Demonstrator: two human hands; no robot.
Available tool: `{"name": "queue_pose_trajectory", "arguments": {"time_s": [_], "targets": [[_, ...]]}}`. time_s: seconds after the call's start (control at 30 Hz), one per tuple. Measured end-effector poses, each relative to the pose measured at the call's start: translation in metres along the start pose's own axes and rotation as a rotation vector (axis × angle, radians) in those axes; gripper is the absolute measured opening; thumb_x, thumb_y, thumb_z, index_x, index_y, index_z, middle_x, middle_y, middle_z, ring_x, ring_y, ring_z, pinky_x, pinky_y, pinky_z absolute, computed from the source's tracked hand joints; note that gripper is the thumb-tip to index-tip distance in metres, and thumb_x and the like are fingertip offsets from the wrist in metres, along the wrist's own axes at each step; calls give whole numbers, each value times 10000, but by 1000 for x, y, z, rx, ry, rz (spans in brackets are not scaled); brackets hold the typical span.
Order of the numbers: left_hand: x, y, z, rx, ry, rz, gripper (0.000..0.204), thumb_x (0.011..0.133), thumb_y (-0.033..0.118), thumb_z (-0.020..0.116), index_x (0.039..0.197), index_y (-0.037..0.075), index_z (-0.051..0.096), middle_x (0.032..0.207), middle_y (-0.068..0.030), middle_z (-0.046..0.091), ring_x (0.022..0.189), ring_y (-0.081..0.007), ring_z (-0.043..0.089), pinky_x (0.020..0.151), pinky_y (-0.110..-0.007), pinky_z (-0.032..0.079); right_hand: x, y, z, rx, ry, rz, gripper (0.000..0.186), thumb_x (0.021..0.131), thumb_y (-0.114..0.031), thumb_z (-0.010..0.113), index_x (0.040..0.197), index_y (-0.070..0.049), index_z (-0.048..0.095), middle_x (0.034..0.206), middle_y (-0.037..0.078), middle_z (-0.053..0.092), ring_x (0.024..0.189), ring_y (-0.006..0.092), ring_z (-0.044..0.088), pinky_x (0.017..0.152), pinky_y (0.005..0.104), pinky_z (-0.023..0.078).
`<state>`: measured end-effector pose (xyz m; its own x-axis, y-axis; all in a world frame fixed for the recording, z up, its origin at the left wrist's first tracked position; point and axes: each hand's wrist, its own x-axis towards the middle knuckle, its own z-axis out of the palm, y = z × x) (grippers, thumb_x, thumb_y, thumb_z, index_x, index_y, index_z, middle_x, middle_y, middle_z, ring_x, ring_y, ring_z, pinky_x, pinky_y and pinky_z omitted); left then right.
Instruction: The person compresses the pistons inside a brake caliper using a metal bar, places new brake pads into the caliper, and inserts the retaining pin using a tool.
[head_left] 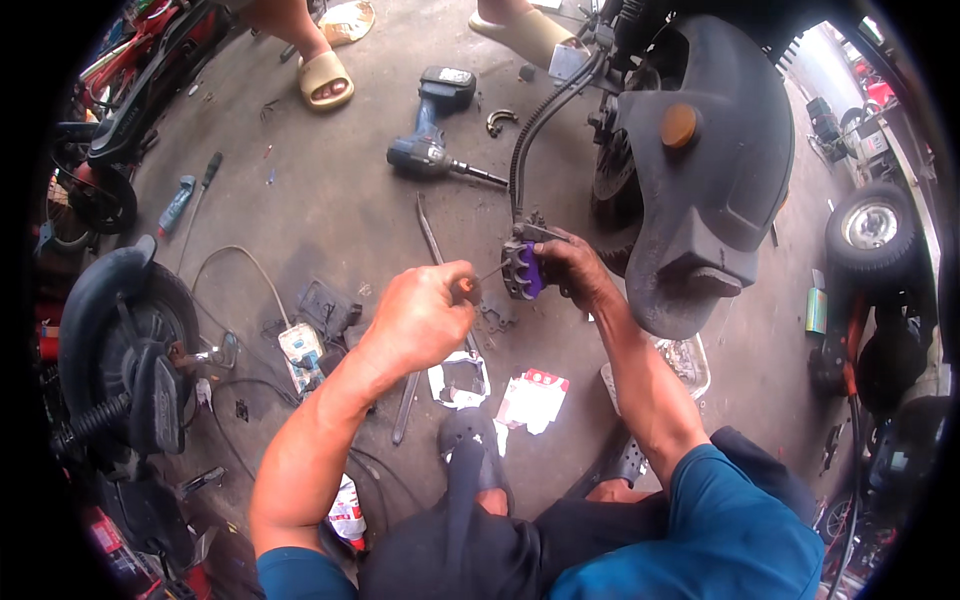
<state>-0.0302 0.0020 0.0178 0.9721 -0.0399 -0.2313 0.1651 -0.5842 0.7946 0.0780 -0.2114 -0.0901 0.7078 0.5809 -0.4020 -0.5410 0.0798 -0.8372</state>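
Note:
My right hand (572,268) grips a brake caliper (523,270) with a purple part and dark metal lobes. The caliper hangs on a black cable or hose (520,160) beside the vehicle's wheel. My left hand (428,308) is a closed fist just left of the caliper. From that fist a thin metal rod (492,271) reaches to the caliper's left side; its handle is hidden by my fingers, so its exact kind does not show. Small loose metal parts (492,320) lie on the floor below the caliper.
A black fender (700,200) with an orange reflector stands at right. On the floor lie a cordless impact wrench (430,130), a pry bar (428,232), a power strip (301,352) and torn packaging (532,400). Another person's sandalled foot (326,82) is at the top.

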Motion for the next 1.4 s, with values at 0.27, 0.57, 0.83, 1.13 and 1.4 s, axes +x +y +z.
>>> {"name": "queue_pose_trajectory", "arguments": {"time_s": [0.27, 0.57, 0.83, 1.13, 1.4], "targets": [[-21, 15, 9, 18, 87, 76, 133, 743, 15, 578, 871, -10, 604, 724, -130, 605, 656, -182, 578, 634, -304, 461, -1, 1, 7, 73, -63, 40, 454, 821, -260, 625, 1214, -50, 541, 1038, 88, 640, 867, 186, 629, 717, 291, 502], [-26, 7, 11, -244, 175, 64, 111, 757, 21, 576, 841, -51, 584, 704, -65, 562, 687, -104, 512, 656, -252, 431, 3, -12, 2, 0, -86, 20, 518, 778, -305, 650, 1217, -51, 546, 1014, 62, 641, 852, 159, 627, 731, 275, 509], [-31, 2, 27, -304, 228, 49, 84, 776, 6, 584, 846, -39, 585, 729, -24, 551, 679, -76, 486, 620, -229, 407, 7, 3, 2, 85, -63, 42, 450, 800, -287, 593, 1191, -67, 559, 971, 59, 641, 820, 171, 634, 673, 306, 525], [-36, 11, 36, -402, 274, 117, 114, 788, -10, 625, 897, -28, 596, 757, -3, 553, 681, -76, 505, 611, -221, 412, 1, 2, 15, 172, -79, 16, 465, 808, -284, 617, 1207, -55, 548, 1040, 91, 656, 864, 199, 659, 703, 325, 552], [-29, 2, 18, -376, 178, 30, 244, 724, 3, 658, 965, 12, 616, 794, -127, 639, 699, -265, 646, 649, -317, 495, 2, 0, 16, 154, 4, 62, 436, 815, -260, 614, 1193, -46, 575, 996, 85, 667, 819, 186, 662, 661, 320, 554]]}}
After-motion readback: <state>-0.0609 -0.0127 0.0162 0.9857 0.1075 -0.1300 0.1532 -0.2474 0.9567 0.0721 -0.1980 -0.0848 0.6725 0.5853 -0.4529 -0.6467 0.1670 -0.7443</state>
